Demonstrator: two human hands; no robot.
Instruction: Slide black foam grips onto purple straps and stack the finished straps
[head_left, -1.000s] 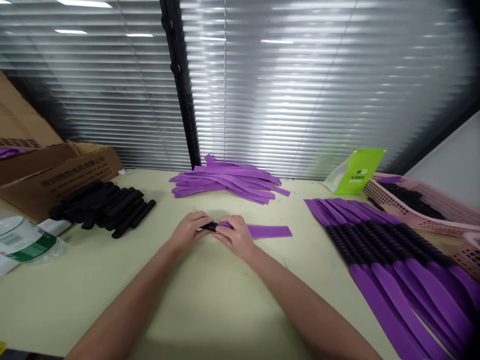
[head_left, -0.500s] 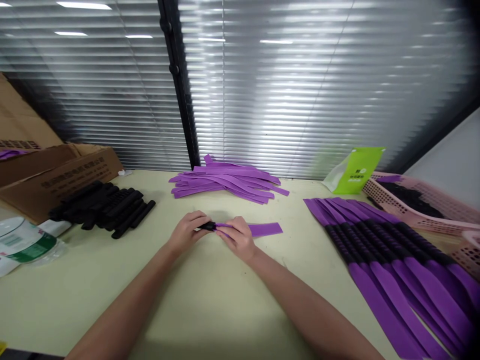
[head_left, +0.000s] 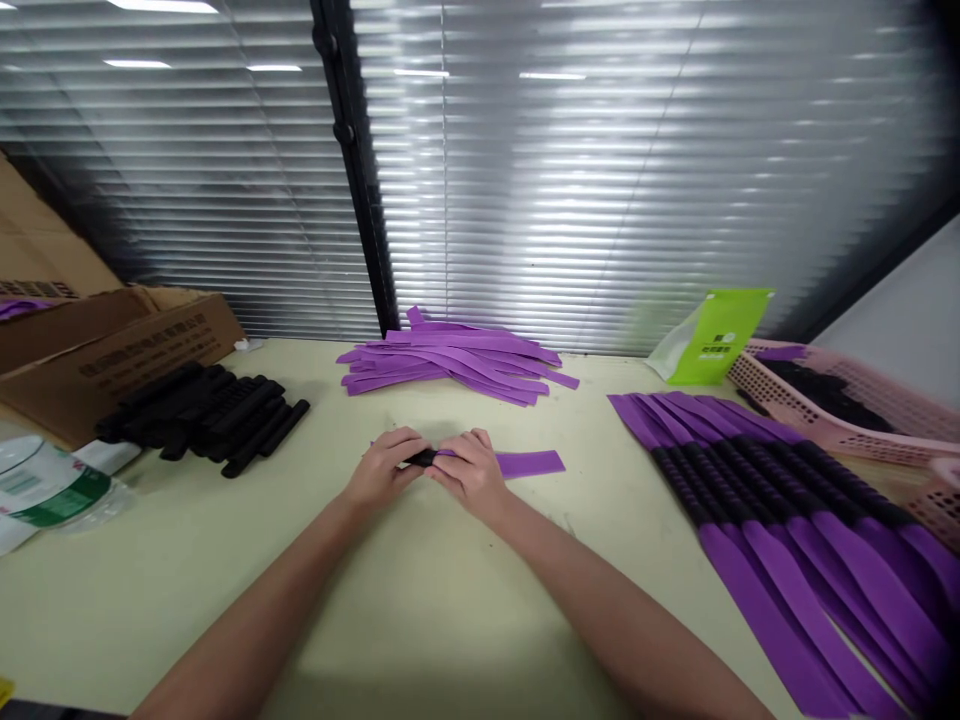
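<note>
Purple strip (head_left: pixel 532 463) in right hand (head_left: pixel 472 472); green pouch (head_left: pixel 721 325), carton (head_left: pixel 124 350) lettering blurred.

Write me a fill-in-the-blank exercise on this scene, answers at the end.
1. The flat strip sticking out past the right hand is ____ in colour.
2. A black piece shows between the right hand and the ____ hand.
3. The pile of black tubes lies beside the cardboard ____.
4. The standing bag has a bright ____ front.

Missing words: purple; left; box; green.
</note>
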